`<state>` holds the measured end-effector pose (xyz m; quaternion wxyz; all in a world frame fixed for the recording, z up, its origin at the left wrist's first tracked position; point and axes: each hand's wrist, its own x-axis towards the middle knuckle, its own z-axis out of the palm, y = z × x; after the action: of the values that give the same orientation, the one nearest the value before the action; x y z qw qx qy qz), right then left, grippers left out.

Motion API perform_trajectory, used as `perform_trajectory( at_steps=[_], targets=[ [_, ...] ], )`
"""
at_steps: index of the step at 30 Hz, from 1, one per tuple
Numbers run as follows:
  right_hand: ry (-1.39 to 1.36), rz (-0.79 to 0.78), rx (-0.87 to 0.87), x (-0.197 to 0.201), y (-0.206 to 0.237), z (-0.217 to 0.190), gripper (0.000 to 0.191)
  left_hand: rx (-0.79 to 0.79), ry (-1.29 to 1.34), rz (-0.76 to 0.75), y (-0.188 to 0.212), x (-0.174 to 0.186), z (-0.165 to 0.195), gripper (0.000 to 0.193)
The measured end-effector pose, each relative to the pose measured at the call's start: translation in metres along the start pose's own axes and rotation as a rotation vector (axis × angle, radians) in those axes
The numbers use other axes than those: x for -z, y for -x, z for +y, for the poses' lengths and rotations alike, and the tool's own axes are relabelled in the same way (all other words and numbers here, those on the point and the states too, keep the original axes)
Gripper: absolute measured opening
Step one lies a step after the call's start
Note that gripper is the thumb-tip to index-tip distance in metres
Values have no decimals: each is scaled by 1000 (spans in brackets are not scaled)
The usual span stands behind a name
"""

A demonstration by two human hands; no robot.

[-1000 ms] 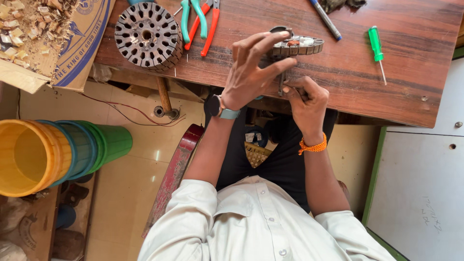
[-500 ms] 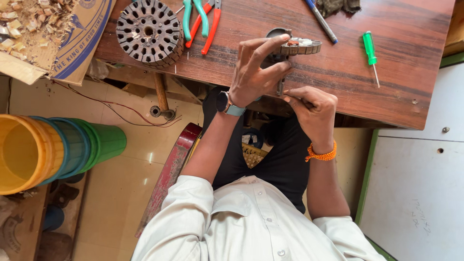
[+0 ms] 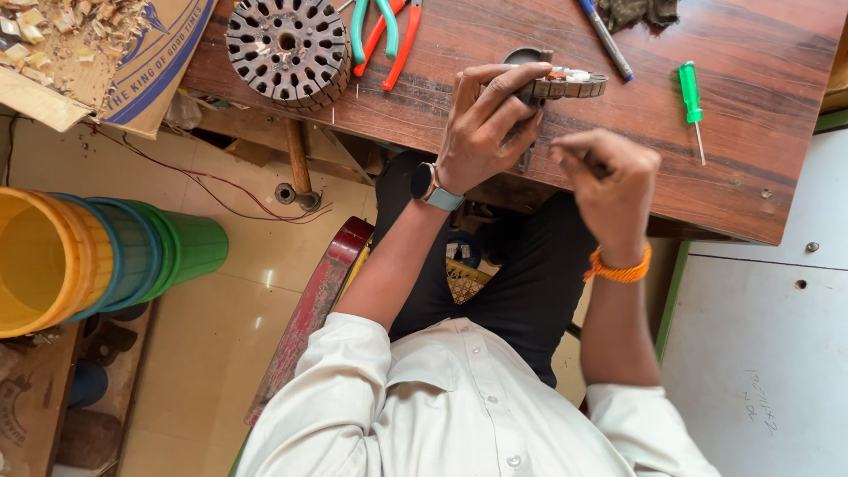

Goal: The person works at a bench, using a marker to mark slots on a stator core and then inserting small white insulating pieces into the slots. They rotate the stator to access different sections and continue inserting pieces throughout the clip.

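Stator ring in my grip at the worktop edge

My left hand clamps the small wound stator ring upright on the worktop; my right hand, just beside it, is pinched shut, on what I cannot tell. Winding looks unfinished. Beyond lie pliers, a green screwdriver, a slotted core.

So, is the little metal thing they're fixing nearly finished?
Hard to say. Done: nothing clearly finished; the big slotted core lies aside on the table. In hand: the left hand grips the small metal ring at the table edge, the right hand is closed beside it. Left: pliers and green screwdriver lie untouched.
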<state>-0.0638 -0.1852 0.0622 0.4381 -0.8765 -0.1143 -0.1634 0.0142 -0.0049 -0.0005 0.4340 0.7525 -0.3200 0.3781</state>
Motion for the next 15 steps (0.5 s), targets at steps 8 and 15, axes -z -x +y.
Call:
perform_trajectory(
  at_steps=[8, 15],
  targets=[
    [251, -29, 303, 23, -63, -9, 5, 207, -113, 188, -3, -17, 26, 19],
    [360, -120, 538, 23, -96, -9, 5, 218, -183, 191, 0, -25, 27, 17]
  ],
)
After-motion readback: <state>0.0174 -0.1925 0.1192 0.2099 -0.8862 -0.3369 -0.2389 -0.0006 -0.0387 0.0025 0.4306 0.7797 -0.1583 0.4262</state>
